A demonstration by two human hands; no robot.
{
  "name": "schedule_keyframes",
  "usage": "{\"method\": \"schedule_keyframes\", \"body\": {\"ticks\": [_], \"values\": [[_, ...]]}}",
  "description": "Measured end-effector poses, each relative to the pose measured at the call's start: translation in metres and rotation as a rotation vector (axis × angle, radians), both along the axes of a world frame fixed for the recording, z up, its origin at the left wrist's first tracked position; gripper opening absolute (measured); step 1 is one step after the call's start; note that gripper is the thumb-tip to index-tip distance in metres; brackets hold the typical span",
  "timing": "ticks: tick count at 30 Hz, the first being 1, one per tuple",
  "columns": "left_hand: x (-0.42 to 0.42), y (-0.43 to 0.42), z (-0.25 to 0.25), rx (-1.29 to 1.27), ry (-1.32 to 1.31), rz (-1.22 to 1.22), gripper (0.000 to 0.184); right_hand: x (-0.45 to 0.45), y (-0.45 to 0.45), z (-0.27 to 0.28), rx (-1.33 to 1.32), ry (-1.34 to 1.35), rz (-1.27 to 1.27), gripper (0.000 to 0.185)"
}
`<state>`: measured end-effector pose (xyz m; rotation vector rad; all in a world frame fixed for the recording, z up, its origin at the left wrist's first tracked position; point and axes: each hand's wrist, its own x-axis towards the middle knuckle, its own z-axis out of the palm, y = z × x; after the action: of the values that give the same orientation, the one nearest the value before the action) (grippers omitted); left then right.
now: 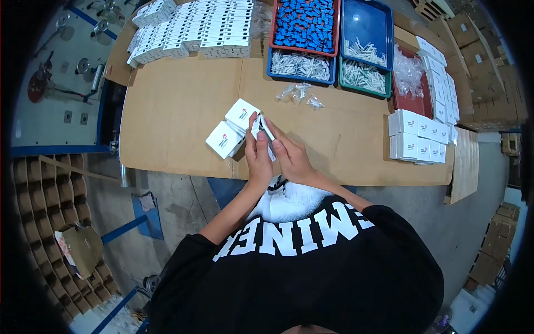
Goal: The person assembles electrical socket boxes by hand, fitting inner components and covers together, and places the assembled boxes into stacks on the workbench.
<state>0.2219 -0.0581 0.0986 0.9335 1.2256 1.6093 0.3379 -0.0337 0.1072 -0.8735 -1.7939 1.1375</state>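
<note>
Between my two hands is a small white box [267, 128], tilted, with a dark gap along its upper end. My left hand [258, 158] has its fingers closed along the left side. From the right, my right hand [293, 158] presses on the same box with thumb and fingers. Just left of my hands lie white boxes with a small red logo, one nearer [223, 140] and one farther [242, 112]. My fingers hide part of the held box, and I cannot make out what is inside it.
Cardboard covers the table [183, 122]. Rows of white boxes [194, 28] stand at the back left. A red tray of blue pieces [305, 25] and trays of white sticks [300, 65] stand behind; stacked logo boxes [417, 136] are right. Small clear bags [295, 92] lie mid-table.
</note>
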Motion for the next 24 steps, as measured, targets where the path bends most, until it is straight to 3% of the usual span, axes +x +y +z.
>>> {"method": "schedule_keyframes", "body": {"ticks": [3, 4, 6, 9, 13, 15, 22, 24], "values": [[-0.006, 0.006, 0.003, 0.051, 0.059, 0.004, 0.055, 0.003, 0.017, 0.000, -0.008, 0.087, -0.044, 0.043], [-0.010, 0.008, 0.001, 0.114, 0.221, -0.004, 0.059, 0.001, 0.019, 0.003, -0.006, 0.090, -0.048, 0.043], [-0.015, 0.007, -0.002, 0.233, 0.542, -0.027, 0.070, -0.002, 0.018, 0.011, -0.633, 0.367, -0.084, 0.043], [-0.014, 0.004, -0.003, 0.257, 0.561, -0.040, 0.081, -0.002, 0.016, 0.022, -0.825, 0.291, 0.024, 0.046], [-0.017, 0.008, -0.012, 0.265, 0.669, 0.018, 0.098, -0.018, 0.008, 0.022, -0.844, 0.329, 0.024, 0.043], [-0.015, 0.011, -0.015, 0.265, 0.673, 0.069, 0.111, -0.026, 0.006, 0.025, -0.811, 0.370, -0.107, 0.049], [-0.015, 0.014, -0.021, 0.316, 0.668, 0.103, 0.110, -0.019, 0.004, 0.009, -0.630, 0.298, -0.041, 0.043], [-0.012, 0.014, -0.019, 0.289, 0.606, 0.119, 0.102, -0.017, 0.004, -0.003, -0.636, 0.287, -0.051, 0.046]]}}
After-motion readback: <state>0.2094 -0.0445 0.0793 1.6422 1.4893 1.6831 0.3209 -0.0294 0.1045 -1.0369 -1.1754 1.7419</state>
